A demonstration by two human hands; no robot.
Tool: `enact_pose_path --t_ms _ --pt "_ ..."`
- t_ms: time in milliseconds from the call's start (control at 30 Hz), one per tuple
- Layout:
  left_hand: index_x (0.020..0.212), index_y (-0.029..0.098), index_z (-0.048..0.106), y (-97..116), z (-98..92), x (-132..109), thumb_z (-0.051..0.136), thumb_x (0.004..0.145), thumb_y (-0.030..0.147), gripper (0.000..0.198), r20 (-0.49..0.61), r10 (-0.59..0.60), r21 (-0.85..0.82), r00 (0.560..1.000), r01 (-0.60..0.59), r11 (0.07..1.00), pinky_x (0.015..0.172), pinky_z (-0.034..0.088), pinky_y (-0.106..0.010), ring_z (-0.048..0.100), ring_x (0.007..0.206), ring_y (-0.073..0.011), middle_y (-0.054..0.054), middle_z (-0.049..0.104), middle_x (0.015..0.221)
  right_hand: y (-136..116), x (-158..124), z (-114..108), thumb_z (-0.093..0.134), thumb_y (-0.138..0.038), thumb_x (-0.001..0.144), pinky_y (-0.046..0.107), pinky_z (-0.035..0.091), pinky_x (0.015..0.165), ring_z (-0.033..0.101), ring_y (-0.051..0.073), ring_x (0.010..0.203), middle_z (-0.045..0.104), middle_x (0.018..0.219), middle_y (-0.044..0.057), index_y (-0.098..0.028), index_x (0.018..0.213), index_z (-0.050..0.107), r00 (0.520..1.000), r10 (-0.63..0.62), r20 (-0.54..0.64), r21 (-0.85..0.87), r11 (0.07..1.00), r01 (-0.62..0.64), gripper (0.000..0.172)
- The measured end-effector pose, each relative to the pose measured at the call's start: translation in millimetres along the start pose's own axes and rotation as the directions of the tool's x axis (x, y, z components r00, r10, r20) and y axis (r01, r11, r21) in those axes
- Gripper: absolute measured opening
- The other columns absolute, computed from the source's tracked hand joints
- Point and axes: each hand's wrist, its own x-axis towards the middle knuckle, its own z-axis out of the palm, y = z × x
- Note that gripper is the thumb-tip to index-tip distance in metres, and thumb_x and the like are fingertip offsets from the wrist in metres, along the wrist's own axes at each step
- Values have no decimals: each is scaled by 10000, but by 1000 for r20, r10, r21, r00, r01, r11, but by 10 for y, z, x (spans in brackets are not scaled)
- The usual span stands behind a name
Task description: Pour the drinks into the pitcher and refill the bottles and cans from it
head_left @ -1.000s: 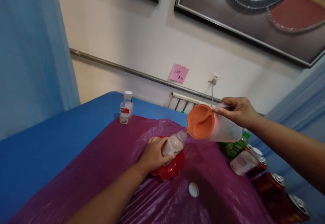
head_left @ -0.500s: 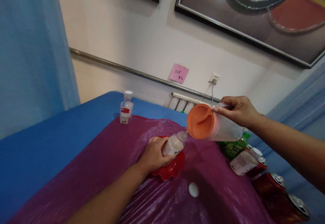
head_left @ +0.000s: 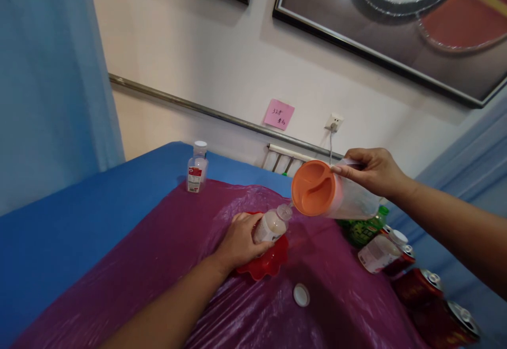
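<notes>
My left hand (head_left: pixel 241 241) is wrapped round a small clear bottle (head_left: pixel 271 226) with whitish contents and no cap, tilted to the right over a scalloped red bowl (head_left: pixel 269 262). In my right hand (head_left: pixel 372 172) is a translucent pitcher (head_left: pixel 352 198) with an orange lid (head_left: pixel 313 189), tipped on its side by its handle. The lid's edge is close to the bottle's open mouth, and a thin clear trickle seems to run between them. A white bottle cap (head_left: pixel 301 295) lies on the purple plastic sheet (head_left: pixel 332 280) in front of the bowl.
A capped clear bottle (head_left: pixel 197 169) stands at the back left. Along the right side are a green bottle (head_left: pixel 364 228), a white-capped bottle (head_left: pixel 380 253) and several red cans (head_left: pixel 418 288). Blue cloth (head_left: pixel 119 196) shows under the sheet, and a metal rail (head_left: pixel 214 114) crosses the wall behind.
Almost nothing differs. Both hands keep their grip on the bottle and the pitcher in nearly the same position, with the pitcher still tipped at the bottle's mouth.
</notes>
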Motion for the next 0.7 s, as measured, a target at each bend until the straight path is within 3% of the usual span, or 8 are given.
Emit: enact_pose_path --t_ms 700 --pt "1226 242 629 34 -22 5 817 674 428 612 13 4 13 1000 -4 1000 955 435 -438 603 1053 -302 -62 700 1110 -17 -11 -10 621 -763 790 259 238 454 309 101 510 327 528 -43 -209 547 467 1000 -1 3 9 1000 1 624"
